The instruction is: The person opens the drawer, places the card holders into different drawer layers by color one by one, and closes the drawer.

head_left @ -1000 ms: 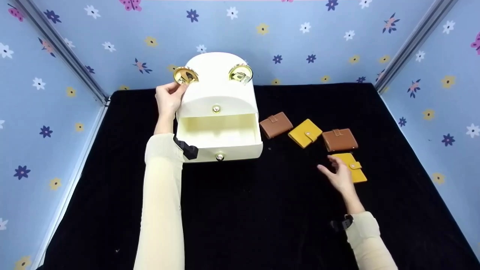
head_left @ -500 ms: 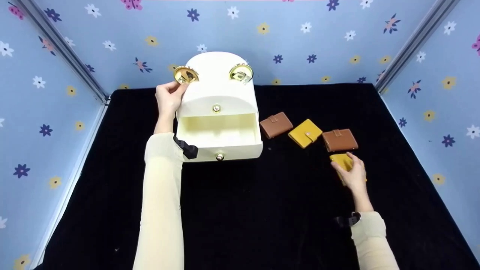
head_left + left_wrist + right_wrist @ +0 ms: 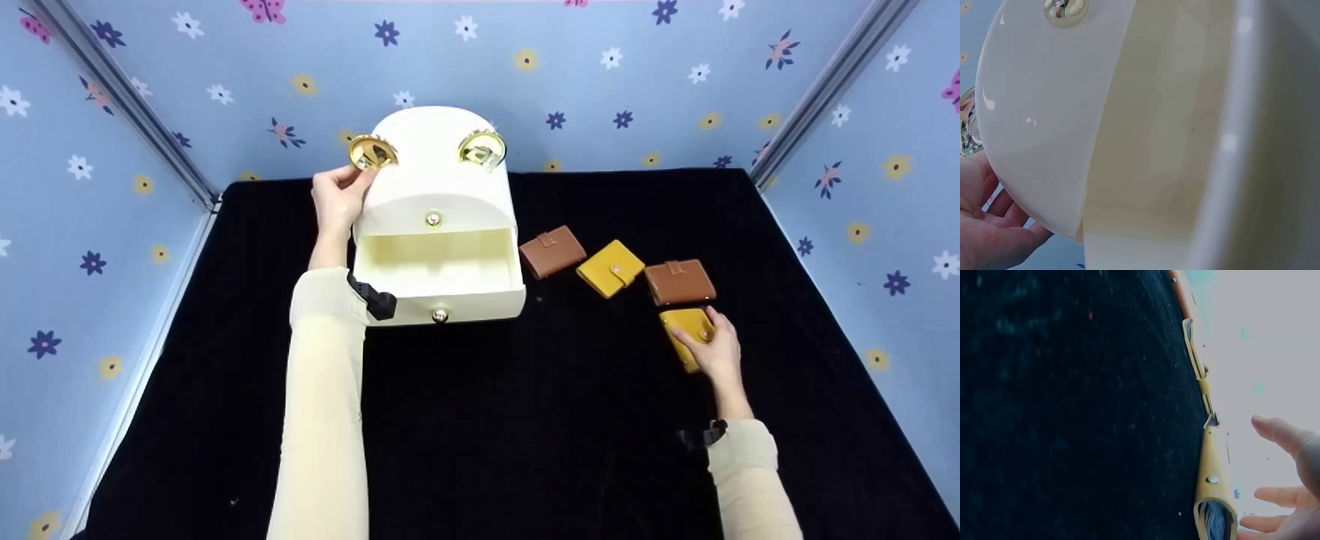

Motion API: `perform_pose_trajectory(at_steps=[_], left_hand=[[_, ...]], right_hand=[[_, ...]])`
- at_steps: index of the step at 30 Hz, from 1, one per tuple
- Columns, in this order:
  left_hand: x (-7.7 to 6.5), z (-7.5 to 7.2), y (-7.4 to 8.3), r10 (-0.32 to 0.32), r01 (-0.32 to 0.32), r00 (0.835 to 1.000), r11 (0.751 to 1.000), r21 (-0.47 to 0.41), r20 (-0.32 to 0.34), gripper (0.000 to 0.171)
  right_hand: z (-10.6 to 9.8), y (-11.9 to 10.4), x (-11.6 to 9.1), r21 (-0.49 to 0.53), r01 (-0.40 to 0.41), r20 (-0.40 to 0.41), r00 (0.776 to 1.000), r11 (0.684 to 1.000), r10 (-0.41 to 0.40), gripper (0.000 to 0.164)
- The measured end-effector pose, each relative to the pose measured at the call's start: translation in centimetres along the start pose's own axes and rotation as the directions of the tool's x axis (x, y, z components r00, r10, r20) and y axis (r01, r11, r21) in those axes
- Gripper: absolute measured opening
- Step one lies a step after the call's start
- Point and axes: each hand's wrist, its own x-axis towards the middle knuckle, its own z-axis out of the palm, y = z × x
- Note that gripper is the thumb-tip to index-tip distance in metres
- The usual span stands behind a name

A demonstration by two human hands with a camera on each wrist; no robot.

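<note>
Lying beneath the right hand [image 3: 716, 352], the nearest yellow snap wallet [image 3: 679, 324] sits at the right of the tabletop. The thumb reaches over its face and the fingers lie along its right edge; in the right wrist view, thumb and fingers are spread apart. Well to the left, the left hand [image 3: 341, 196] touches the side of a white 2-drawer cabinet [image 3: 433, 180], just below a gold round ornament [image 3: 372, 152]; whether its fingers grip the cabinet, I cannot tell. The 2 hands are well apart.

The nearest wallet is smooth, with a strap and a round metal snap partly behind the fingers. Seen end-on from the right wrist, its cover wraps around pale inner sleeves. Just behind it is a brown wallet [image 3: 680, 282]; further left come a second yellow wallet [image 3: 611, 268] and a second brown wallet [image 3: 553, 252], the last just beside the cabinet.

The cabinet has a domed top, 2 gold ornaments and 2 knobs; its lower drawer [image 3: 450, 306] is pulled out.

Black cloth [image 3: 510, 435] covers the tabletop. Around it stand light blue walls [image 3: 570, 82] printed with flowers and pink butterflies, with metal strips [image 3: 840, 82] at the corners.
</note>
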Motion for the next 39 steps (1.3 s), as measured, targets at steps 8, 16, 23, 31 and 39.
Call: perform_pose_trajectory(at_steps=[8, 16, 23, 31, 39], left_hand=[[-0.09, -0.12, 0.03, -0.003, 0.003, 1.0, 1.0, 0.004, 0.004, 0.032], [-0.2, -0.02, -0.05, 0.005, -0.005, 1.0, 1.0, -0.002, -0.001, 0.03], [-0.22, -0.06, -0.02, 0.016, -0.016, 1.0, 1.0, 0.013, 0.0, 0.031], [-0.25, -0.09, 0.01, 0.0, 0.0, 1.0, 1.0, 0.011, 0.002, 0.031], [-0.17, -0.11, -0.01, 0.015, -0.015, 1.0, 1.0, -0.001, 0.001, 0.03]], right_hand=[[-0.13, 0.75, 0.57, -0.045, -0.043, 0.093, 0.995, 0.998, 0.047, 0.083], [0.02, 0.89, 0.53, -0.064, -0.081, 0.139, 0.986, 0.995, 0.089, 0.095], [0.23, 0.89, 0.28, -0.084, -0.071, 0.134, 0.988, 0.994, 0.082, 0.089], [0.36, 0.89, 0.13, -0.099, -0.063, 0.121, 0.99, 0.993, 0.074, 0.082], [0.4, 0.77, 0.07, -0.106, -0.067, 0.096, 0.992, 0.992, 0.077, 0.077]])
